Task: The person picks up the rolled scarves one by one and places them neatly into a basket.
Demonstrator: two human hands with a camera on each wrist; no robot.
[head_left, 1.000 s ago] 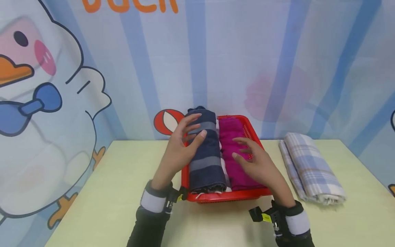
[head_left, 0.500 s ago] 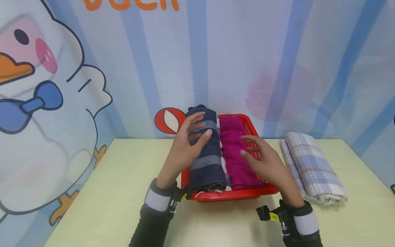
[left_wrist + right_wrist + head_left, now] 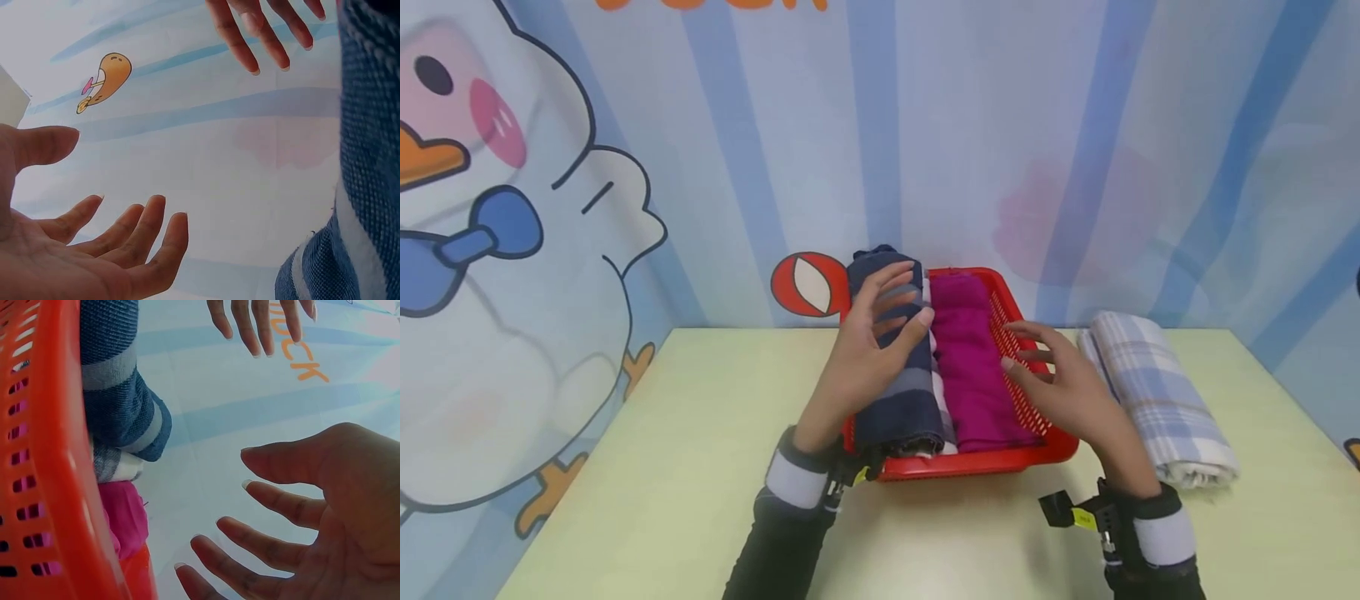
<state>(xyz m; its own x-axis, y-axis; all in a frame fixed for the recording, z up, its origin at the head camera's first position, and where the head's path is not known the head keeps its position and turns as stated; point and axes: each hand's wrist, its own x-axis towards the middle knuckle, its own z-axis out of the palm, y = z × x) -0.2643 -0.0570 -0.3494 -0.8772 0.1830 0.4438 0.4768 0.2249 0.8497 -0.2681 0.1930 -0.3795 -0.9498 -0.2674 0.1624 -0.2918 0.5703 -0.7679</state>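
My left hand (image 3: 867, 360) hovers over the navy striped rolled cloth (image 3: 898, 425), fingers spread and loosely bent. That roll lies along the left side of a red plastic basket (image 3: 970, 468). Beside it in the basket is a magenta folded cloth (image 3: 972, 358), with a strip of white and grey checked cloth showing between them. Over the basket's right rim, my right hand (image 3: 1070, 390) is held with relaxed fingers and nothing in its grasp. The right wrist view shows the palm (image 3: 350, 519) bare, and the left wrist view shows the other palm (image 3: 81, 269) likewise.
A folded blue and white plaid cloth (image 3: 1172, 392) with a fringed end lies on the pale yellow table (image 3: 647, 475), right of the basket. A cartoon-printed blue backdrop (image 3: 955, 142) stands directly behind the table.
Both hands have drifted to the right above the basket, the right one from over the magenta cloth to the right rim. The head view has tilted down slightly. The cloths stay in place.
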